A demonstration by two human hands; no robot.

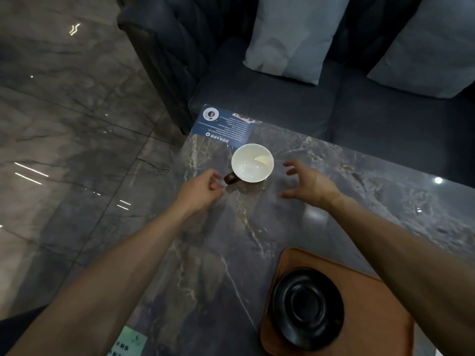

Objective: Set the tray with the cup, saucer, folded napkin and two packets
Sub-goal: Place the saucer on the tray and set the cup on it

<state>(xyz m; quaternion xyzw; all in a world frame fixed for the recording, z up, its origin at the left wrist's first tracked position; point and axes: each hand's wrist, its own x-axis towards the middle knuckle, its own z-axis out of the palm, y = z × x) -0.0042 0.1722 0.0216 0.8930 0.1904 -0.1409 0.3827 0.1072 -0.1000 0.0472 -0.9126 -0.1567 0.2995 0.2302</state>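
**Both hands closing on the cup**

My left hand [203, 187] sits at nine o'clock of the cup [252, 162], fingers loosely curled just beside the dark handle [230, 178], gripping nothing yet. My right hand [307, 183] hovers at three o'clock, fingers spread wide, clear of the rim and empty. The cup stands upright on the marble table [257, 240], touching the corner of a blue card [226, 125]. The black saucer [307, 308] already lies on the wooden tray [372, 304], down at five o'clock from the cup.

My worry: the tabletop looks glossy, so a sideways nudge from my left fingers could skid or spin the cup before I have the handle. A one-sided pinch could also tip it during the carry to the saucer.
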